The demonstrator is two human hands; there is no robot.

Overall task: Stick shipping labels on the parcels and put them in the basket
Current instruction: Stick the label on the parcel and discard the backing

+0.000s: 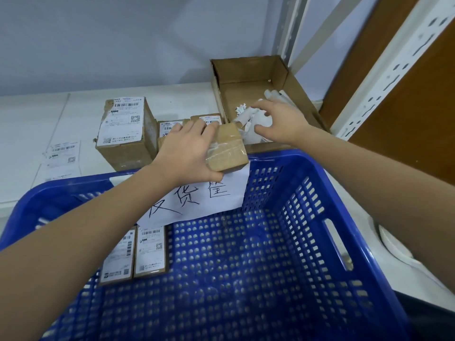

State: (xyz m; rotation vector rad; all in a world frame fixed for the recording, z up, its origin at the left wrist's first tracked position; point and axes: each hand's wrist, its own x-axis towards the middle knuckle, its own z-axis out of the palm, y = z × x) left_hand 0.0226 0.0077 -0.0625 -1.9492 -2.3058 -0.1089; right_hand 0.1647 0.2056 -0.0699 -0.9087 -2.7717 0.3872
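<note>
Gripping a small taped brown cardboard parcel [227, 150] over the blue perforated plastic basket [307, 242]'s far rim, my left hand [187, 153] steadies it. My right hand [278, 121], fingers spread, reaches into the open cardboard tray [248, 70], probably discarding backing paper. Next: lower it beside 2 labelled parcels [138, 252].

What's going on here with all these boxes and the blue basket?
A person is labelling parcels. The left hand grips a small taped box above the blue basket's far rim. The right hand reaches over paper scraps in an open cardboard tray. Two labelled parcels already lie in the basket; more labelled boxes and a loose label sheet wait on the table.
</note>
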